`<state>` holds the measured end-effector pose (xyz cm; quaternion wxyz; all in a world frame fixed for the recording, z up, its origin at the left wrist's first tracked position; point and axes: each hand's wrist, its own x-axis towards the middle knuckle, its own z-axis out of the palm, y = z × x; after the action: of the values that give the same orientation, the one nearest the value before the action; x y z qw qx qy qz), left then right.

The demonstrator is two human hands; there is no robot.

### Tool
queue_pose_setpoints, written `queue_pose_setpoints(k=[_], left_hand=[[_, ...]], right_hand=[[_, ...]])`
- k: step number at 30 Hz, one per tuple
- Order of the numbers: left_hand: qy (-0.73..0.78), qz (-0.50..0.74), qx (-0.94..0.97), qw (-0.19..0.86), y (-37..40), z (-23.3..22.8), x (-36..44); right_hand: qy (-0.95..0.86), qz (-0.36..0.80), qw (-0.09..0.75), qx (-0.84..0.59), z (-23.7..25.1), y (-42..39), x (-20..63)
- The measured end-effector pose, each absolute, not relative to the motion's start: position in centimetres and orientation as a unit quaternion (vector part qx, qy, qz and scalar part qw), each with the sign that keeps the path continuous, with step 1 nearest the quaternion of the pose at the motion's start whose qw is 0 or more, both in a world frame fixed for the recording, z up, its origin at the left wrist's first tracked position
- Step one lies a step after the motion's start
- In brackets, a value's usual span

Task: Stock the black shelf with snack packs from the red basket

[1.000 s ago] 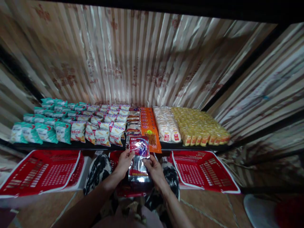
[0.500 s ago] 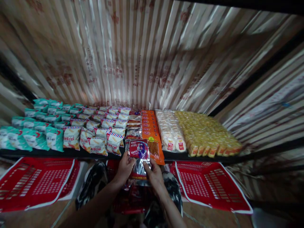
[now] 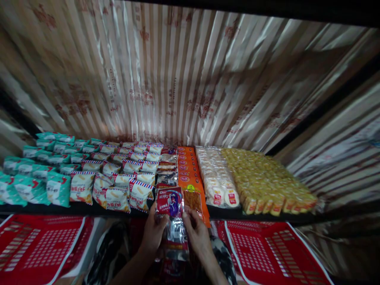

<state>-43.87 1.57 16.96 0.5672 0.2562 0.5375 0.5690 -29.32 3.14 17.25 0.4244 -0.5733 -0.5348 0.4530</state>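
A dark red and purple snack packet [image 3: 175, 233] with a clear middle is held upright between my two hands, at the shelf's front edge. My left hand [image 3: 152, 233] pinches its left side, thumb on the front. On the right side, my right hand [image 3: 198, 233] grips the edge with thumb and fingers. Behind the packet runs a row of similar red packets [image 3: 166, 168]. Just right of that row lie overlapping orange snack packets [image 3: 186, 164], the front one showing brown sticks through its window.
Teal bags [image 3: 58, 189] and white chip bags [image 3: 81, 188] fill the shelf's left. White round crackers [image 3: 218, 180] and yellow-wrapped snacks [image 3: 263, 178] stand at right. Below the black shelf edge [image 3: 231, 213] are red baskets, left [image 3: 44, 245] and right [image 3: 267, 249]. Striped sheeting hangs behind.
The view has tilted up slightly, so the shelf and baskets sit lower in the picture. Both hands still hold the packet, and my right thumb has moved up along its edge.
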Motion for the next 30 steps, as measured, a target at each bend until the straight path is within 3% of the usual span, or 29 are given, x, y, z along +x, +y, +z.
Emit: queue_pose_setpoints(k=[8, 14, 20, 30], left_hand=[[0.541, 0.581, 0.215, 0.568, 4.0, 16.0, -43.3], [0.555, 0.574, 0.264, 0.541, 5.2, 16.0, -44.2], [0.532, 0.566, 0.26, 0.574, 5.5, 16.6, -44.7], [0.542, 0.547, 0.241, 0.591, 5.8, 17.0, -44.6]], right_hand=[[-0.68, 0.195, 0.425, -0.564, 21.4, 14.5, -29.9], [-0.785, 0.095, 0.271, -0.548, 23.5, 22.3, -34.5], [-0.822, 0.118, 0.095, -0.549, 24.1, 25.2, -37.9], [-0.816, 0.15, 0.034, -0.557, 22.4, 25.8, -37.8]])
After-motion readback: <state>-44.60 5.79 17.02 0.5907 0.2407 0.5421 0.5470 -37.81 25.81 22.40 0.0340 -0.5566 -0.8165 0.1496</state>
